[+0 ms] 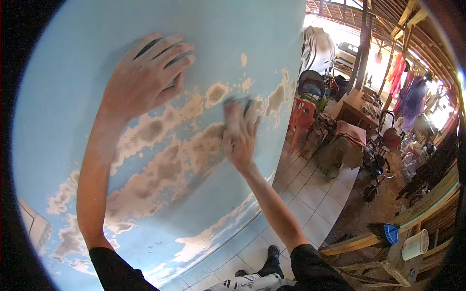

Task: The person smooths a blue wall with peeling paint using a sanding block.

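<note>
A large light-blue painted panel [204, 29] fills the left and middle of the view, with worn patches [160, 169] of beige and grey-brown across it. High on the panel, my left hand [148, 72] lies with its fingers spread and nothing in them. My right hand [241, 133] is lower and to the right, against the panel at the upper edge of the patches. Motion smears its fingers, and a dark shape shows at their tips; I cannot tell whether it is a held thing or shadow. Pale dust coats both hands.
White floor tiles [310, 194] run along the panel's foot, where my shoe [273, 253] shows. To the right stand a red plastic chair [302, 114], a wooden desk [357, 114] and a stroller [383, 160]. A blue brush [390, 233] and white bucket [415, 244] are by wooden beams.
</note>
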